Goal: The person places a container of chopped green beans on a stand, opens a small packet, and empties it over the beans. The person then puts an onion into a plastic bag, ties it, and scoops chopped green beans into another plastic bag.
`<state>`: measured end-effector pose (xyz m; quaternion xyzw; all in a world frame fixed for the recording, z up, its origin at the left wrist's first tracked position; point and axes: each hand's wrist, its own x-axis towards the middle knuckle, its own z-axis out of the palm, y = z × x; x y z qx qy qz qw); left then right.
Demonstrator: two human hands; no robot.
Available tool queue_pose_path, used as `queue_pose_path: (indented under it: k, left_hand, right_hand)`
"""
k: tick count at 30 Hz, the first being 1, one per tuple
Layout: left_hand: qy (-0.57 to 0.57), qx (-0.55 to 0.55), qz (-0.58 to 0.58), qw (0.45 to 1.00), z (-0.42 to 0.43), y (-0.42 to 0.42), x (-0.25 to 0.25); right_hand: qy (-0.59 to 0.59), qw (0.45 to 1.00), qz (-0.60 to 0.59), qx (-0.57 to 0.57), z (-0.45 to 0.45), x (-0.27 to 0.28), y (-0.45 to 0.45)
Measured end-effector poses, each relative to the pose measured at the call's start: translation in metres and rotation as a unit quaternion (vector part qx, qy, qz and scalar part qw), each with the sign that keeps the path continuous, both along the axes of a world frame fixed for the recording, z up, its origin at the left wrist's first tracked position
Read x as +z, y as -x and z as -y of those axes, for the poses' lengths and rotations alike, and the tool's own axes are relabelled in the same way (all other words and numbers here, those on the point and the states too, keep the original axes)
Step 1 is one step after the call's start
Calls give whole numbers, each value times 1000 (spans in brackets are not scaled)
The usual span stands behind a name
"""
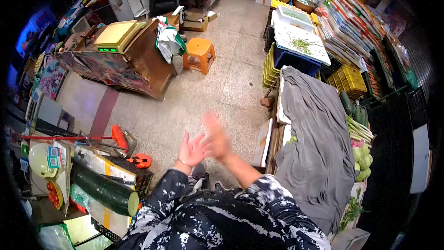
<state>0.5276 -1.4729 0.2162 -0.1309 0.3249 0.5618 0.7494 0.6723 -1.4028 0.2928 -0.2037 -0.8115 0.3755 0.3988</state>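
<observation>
My left hand [191, 150] is held out in front of my body, palm turned up, with its fingers spread and nothing in it. Close against it, my right hand [217, 138] is smeared by motion, so its fingers cannot be made out and nothing shows in it. Whether the two hands touch I cannot tell. Below them is the speckled floor [185, 115]. To the right of my hands, a wrinkled grey cloth [317, 148] covers a long stand. On the left lies a large dark green winter melon [99, 183] with a cut pale end.
An orange stool [199, 54] stands ahead beside a wooden counter [138, 65] bearing a yellow scale [118, 36]. Green vegetables lie on a white board [289, 41] at the right. Cabbages [363, 162] edge the cloth. A red-handled tool [69, 137] crosses the left side.
</observation>
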Motion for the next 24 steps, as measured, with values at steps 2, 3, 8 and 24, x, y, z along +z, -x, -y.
queue_pose_path:
  k: [2,3,8,24]
  left_hand:
    - [33,19,-21,999,-59,21,14]
    - [35,19,-17,999,-74,34,14]
    - [-63,-72,-119,988,-154,141,6]
    - [7,-340,-501,796,-550,190,-105]
  right_hand:
    - [32,993,103,51,-26,-75,0]
    - [57,972,201,104,-40,-110,-3]
    - [391,730,526,-195,-143,-191,-138]
    - [223,728,642,-91,-304,-228,-168]
